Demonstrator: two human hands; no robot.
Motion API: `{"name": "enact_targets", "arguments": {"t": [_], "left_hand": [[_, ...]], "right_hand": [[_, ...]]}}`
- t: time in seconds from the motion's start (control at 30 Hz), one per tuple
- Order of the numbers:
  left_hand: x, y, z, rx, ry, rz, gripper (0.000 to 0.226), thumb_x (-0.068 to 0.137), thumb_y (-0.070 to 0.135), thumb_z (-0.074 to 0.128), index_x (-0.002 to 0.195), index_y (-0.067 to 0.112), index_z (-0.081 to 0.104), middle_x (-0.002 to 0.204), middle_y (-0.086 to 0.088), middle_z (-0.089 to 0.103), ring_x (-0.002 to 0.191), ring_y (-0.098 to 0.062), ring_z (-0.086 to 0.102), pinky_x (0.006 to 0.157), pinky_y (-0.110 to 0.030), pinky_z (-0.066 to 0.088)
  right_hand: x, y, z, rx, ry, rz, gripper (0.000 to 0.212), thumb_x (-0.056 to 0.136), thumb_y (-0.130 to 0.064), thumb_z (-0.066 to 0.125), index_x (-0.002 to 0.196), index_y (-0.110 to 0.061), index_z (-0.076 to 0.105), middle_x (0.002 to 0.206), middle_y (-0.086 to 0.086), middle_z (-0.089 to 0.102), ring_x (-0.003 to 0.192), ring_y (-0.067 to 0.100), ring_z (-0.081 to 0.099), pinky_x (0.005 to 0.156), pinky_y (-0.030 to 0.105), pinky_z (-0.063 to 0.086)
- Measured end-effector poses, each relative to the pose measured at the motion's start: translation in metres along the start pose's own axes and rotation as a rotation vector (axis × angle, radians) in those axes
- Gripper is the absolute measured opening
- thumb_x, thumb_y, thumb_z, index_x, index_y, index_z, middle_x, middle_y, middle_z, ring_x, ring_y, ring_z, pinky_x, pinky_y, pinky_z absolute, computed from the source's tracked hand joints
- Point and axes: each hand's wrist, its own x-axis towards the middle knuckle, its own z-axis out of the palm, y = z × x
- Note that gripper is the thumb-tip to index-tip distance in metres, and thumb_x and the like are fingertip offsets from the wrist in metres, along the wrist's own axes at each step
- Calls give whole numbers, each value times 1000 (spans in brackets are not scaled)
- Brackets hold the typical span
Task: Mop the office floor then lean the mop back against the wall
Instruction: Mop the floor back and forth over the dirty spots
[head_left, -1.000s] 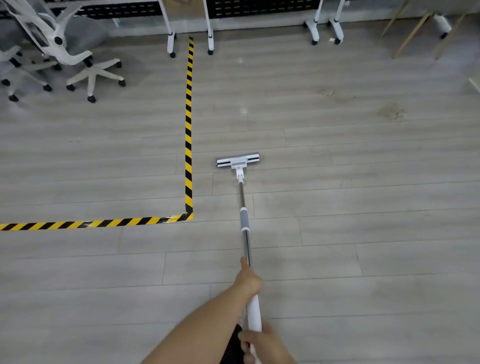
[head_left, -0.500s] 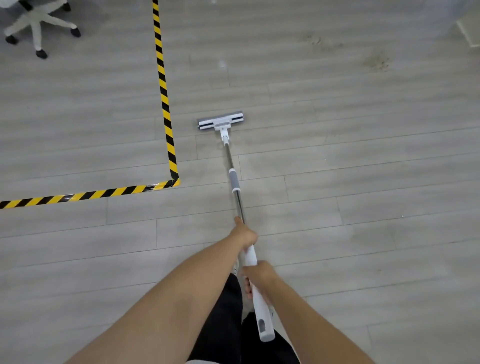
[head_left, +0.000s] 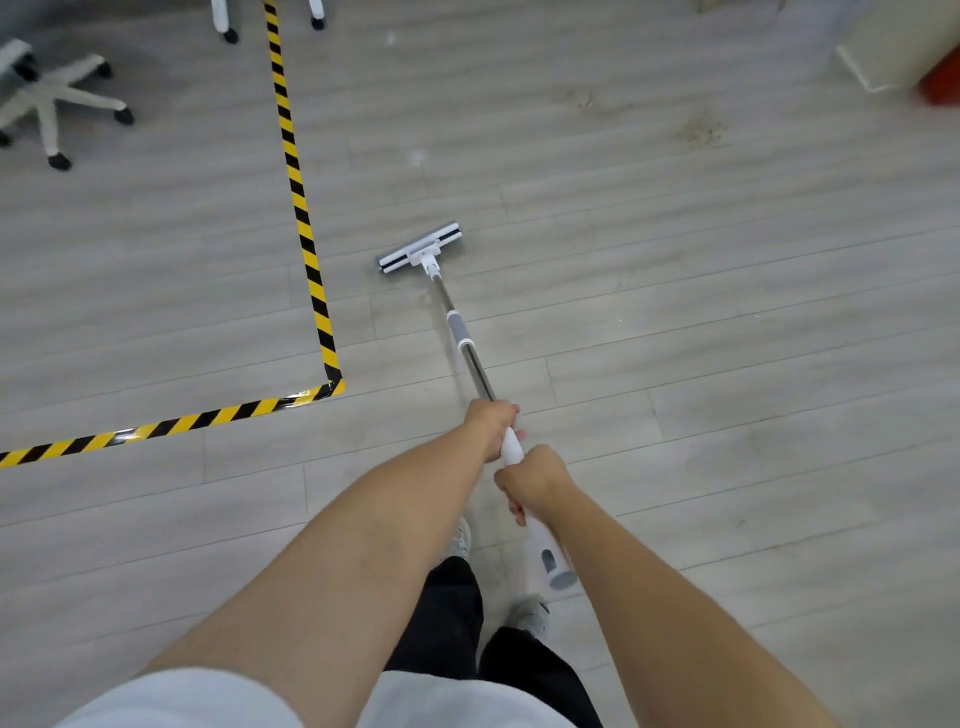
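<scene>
A flat mop lies with its white head (head_left: 420, 248) on the grey plank floor (head_left: 675, 338), just right of the striped tape. Its metal pole (head_left: 470, 353) with a grey collar runs back toward me. My left hand (head_left: 493, 423) grips the pole where the white handle begins. My right hand (head_left: 535, 478) grips the white handle (head_left: 543, 551) lower down, close behind the left. The handle's end sticks out below my right wrist.
Yellow-black hazard tape (head_left: 301, 208) marks a corner on the floor at left. A white office chair base (head_left: 52, 104) stands far left, wheeled legs (head_left: 223, 21) at the top. Dirty smudges (head_left: 698, 130) lie far right, near a pale box (head_left: 883, 47) and something red (head_left: 943, 83).
The mop head has been pulled back toward me and twisted slightly clockwise. My hands and arms came further into view, and the camera tilted down.
</scene>
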Motion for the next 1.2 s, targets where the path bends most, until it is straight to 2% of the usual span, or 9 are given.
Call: {"name": "enact_targets", "arguments": {"t": [0.23, 0.33, 0.4, 0.5, 0.6, 0.73, 0.83, 1.0, 1.2], "left_hand": [[-5, 78, 32, 31, -30, 92, 35, 90, -12, 50, 125, -5, 53, 120, -13, 61, 79, -21, 59, 69, -38, 62], [-3, 124, 46, 80, -23, 153, 36, 88, -13, 52, 124, -7, 57, 113, -14, 61, 83, -25, 60, 68, -39, 62], [-1, 155, 59, 112, -20, 184, 37, 86, -13, 54, 123, -8, 57, 116, -17, 61, 79, -25, 59, 63, -37, 62], [10, 201, 83, 147, 1, 220, 37, 83, -14, 53, 119, -7, 59, 118, -19, 61, 74, -23, 59, 57, -34, 61], [25, 253, 117, 174, -2, 254, 27, 82, -18, 49, 102, -6, 61, 117, -19, 65, 79, -24, 62, 56, -33, 60], [37, 327, 166, 206, -4, 278, 28, 82, -16, 49, 104, -6, 63, 101, -15, 68, 84, -29, 68, 74, -37, 62], [46, 377, 204, 206, 5, 286, 21, 80, -16, 48, 88, -2, 61, 98, -14, 69, 77, -28, 69, 87, -46, 60], [59, 448, 257, 212, 18, 278, 21, 78, -18, 49, 86, -3, 61, 94, -14, 69, 69, -26, 68, 87, -47, 60], [98, 540, 295, 190, 8, 268, 23, 80, -17, 48, 96, -4, 60, 92, -15, 68, 72, -28, 67, 81, -42, 61]], "right_hand": [[2, -53, -39, 74, 59, -50, 26, 79, -2, 53, 104, 6, 60, 62, 13, 61, 36, 17, 52, 44, 27, 48], [12, -87, -61, 147, 67, -85, 28, 79, 0, 53, 105, 7, 60, 60, 13, 60, 34, 18, 51, 42, 26, 47], [22, -109, -78, 189, 56, -92, 28, 78, 0, 52, 104, 5, 60, 57, 13, 59, 33, 18, 51, 43, 26, 48], [43, -142, -106, 250, 38, -100, 32, 75, -3, 53, 105, 3, 61, 51, 9, 61, 38, 20, 55, 53, 34, 56], [72, -180, -144, 314, 25, -122, 30, 76, -2, 55, 103, 6, 65, 49, 9, 61, 44, 23, 58, 63, 40, 58], [110, -233, -206, 335, 3, -144, 29, 78, -7, 54, 101, 4, 66, 47, 8, 61, 39, 23, 58, 59, 35, 56], [130, -270, -254, 340, 1, -136, 21, 79, -8, 52, 94, 1, 65, 43, 8, 59, 35, 22, 56, 53, 28, 54], [164, -325, -320, 353, -2, -136, 18, 78, -3, 49, 88, 1, 63, 41, 10, 54, 31, 23, 53, 42, 23, 48], [220, -404, -377, 303, -26, -119, 17, 79, -3, 50, 89, -1, 63, 47, 11, 54, 34, 21, 52, 42, 24, 49]]}}
